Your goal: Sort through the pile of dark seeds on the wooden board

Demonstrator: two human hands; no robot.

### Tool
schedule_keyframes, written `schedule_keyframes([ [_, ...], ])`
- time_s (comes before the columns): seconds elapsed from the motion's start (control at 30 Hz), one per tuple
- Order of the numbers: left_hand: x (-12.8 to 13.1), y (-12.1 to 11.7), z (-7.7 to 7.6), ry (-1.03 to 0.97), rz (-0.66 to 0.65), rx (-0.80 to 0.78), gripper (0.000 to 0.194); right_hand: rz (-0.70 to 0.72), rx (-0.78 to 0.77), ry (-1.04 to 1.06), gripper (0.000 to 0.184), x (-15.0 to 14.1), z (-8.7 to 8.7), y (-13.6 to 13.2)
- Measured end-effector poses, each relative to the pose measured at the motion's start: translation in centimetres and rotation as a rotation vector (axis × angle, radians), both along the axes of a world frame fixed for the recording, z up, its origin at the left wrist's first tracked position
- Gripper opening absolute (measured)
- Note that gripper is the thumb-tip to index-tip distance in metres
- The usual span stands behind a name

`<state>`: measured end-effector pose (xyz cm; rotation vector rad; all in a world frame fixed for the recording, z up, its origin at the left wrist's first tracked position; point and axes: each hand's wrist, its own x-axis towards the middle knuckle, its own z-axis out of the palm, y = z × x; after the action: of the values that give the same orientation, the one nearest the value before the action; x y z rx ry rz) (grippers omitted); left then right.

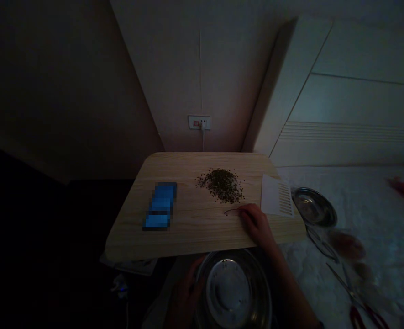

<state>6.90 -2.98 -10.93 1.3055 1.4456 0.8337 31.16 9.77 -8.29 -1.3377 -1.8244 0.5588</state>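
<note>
A loose pile of small dark green beans or seeds (222,183) lies on the wooden tabletop (188,237). Below the pile, my right hand (254,221) rests on the table, its fingers closed on a thin, dark curved strip (233,210) whose exact kind I cannot make out. One small grain sits by the strip's tip. At the table's near edge is a shiny metal bowl (266,292), with several small grains in its bottom. My left hand (188,292), in deep shadow, grips the bowl's left rim.
A blurred-out phone-like device (160,205) lies at the table's left. On the right are a white slotted board (273,196), a smaller metal bowl (314,207) and red-handled scissors (354,297) on a white bedspread (386,237). A wall socket (199,122) holds a plugged-in cable.
</note>
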Motion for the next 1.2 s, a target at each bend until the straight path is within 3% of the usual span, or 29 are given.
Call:
schedule_keyframes([
  [0.73, -0.2, 0.1, 0.3, 0.014, 0.003, -0.048, 0.038, 0.077, -0.043, 0.031, 0.018, 0.1, 0.0, -1.6],
  [1.2, -0.3, 0.0, -0.1, 0.039, 0.006, -0.023, 0.040, 0.179, -0.156, 0.043, 0.017, 0.8, 0.6, -4.4],
])
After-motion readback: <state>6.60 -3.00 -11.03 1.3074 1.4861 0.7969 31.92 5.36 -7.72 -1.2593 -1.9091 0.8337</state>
